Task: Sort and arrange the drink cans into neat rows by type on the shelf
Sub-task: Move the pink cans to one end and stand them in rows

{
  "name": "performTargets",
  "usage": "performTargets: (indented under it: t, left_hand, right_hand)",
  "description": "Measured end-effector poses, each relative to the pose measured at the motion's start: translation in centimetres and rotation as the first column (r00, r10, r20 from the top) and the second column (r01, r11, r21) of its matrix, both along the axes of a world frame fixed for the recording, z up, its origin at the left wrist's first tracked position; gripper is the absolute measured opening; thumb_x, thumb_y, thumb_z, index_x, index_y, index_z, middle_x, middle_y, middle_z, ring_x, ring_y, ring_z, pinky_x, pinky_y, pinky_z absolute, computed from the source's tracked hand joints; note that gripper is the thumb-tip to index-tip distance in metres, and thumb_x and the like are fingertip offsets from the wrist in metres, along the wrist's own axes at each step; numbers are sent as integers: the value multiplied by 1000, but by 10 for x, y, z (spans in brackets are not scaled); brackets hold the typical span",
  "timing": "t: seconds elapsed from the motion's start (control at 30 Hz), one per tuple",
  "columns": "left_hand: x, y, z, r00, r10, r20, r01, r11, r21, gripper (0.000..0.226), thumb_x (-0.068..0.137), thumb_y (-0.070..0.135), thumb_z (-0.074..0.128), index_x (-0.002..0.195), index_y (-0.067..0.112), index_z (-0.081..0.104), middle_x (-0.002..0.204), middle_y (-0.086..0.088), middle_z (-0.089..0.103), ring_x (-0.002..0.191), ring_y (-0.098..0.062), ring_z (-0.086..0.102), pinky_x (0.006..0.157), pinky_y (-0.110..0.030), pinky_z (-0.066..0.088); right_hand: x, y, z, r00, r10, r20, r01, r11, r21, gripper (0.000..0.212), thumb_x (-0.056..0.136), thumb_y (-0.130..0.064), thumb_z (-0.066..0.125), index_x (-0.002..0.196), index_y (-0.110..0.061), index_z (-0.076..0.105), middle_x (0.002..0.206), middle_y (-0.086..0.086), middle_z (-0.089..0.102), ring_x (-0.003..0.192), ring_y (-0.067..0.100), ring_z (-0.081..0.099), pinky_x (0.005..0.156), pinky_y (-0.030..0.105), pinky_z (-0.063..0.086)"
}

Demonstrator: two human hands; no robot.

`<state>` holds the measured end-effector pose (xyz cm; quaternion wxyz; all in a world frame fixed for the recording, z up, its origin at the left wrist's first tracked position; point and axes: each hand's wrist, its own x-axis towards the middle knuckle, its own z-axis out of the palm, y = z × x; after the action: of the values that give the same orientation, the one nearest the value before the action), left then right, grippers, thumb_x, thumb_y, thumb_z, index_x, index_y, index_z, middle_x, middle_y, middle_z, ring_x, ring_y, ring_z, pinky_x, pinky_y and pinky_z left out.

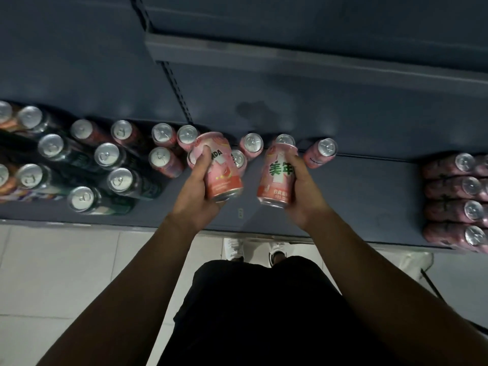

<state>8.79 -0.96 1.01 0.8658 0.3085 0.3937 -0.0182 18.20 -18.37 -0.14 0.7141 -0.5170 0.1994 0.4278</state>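
My left hand (196, 191) grips a pink can (221, 173) and my right hand (303, 191) grips a second pink can (277, 178) with green lettering. Both cans are held above the middle of the grey shelf (369, 196). Behind them several pink cans (252, 143) stand loosely near the shelf's back. To the left stand several dark green cans (108, 155), with more pink cans (163, 161) beside them. At the right edge a row of pink cans (462, 186) runs front to back.
An upper grey shelf (290, 59) overhangs the back. At the far left are orange cans (5, 120). Bare shelf surface lies between my hands and the right row. Below are a pale tiled floor (66, 273) and my white shoes (233, 248).
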Motion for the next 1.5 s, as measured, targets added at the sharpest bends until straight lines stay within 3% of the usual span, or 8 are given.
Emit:
performTargets:
  t: [0.17,0.37,0.53,0.67,0.77,0.9,1.27,1.5]
  left_hand:
    - [12,3,14,994,-100,39,98,995,34,49,81,43,66,121,15,68,118,-8,73,115,-26,65,101,-46,51]
    - [31,-18,28,957,-286,49,283,957,58,53,78,49,65,118,16,70,110,-6,76,98,-22,71,80,-38,58]
    - [45,-45,37,934,-348,84,345,937,48,59,84,46,68,130,9,65,110,-15,72,89,-30,69,75,-42,58]
    - [59,-72,45,893,-442,87,430,893,129,38,89,45,60,111,15,70,101,-9,77,87,-21,73,70,-31,59]
    - [69,-95,50,848,-525,66,505,840,199,50,81,48,64,119,16,67,104,-7,77,91,-18,74,73,-31,60]
    - [87,-129,52,788,-609,86,572,777,262,43,74,34,69,113,17,65,93,1,78,83,-12,75,68,-30,61]
    - [168,-289,27,874,-483,-46,450,772,448,36,80,28,80,112,20,65,100,0,77,94,-17,74,80,-39,59]
    - [212,-363,0,891,-439,-114,425,722,545,73,57,31,88,121,20,56,113,-6,73,107,-24,71,88,-45,60]
  right_hand:
    - [-5,-5,18,998,-43,50,45,999,-31,45,97,-55,53,121,-18,64,89,0,75,77,12,72,70,33,58]
    - [-11,-27,38,980,-91,177,107,991,-84,59,74,-51,71,122,-15,65,105,6,74,89,17,71,77,39,59]
    - [-11,-56,48,959,-115,260,156,977,-146,20,92,-21,71,109,-11,64,91,8,72,79,19,70,71,38,59]
    - [-5,-80,52,938,-154,311,216,961,-173,31,93,-19,72,120,-9,62,98,12,73,82,20,71,67,37,59]
    - [4,-101,50,922,-200,332,268,947,-175,36,92,-23,73,122,-9,62,114,20,72,95,31,72,77,44,62]
    - [20,-134,48,905,-248,347,316,937,-152,29,92,-22,72,118,-12,63,104,11,75,93,29,74,78,44,62]
    - [114,-283,38,907,-214,363,282,948,-145,20,89,-28,77,104,-22,66,93,0,74,83,14,72,67,35,62]
    - [161,-354,25,909,-135,394,238,945,-224,25,87,-25,80,107,-19,67,104,9,75,92,19,73,77,44,63]
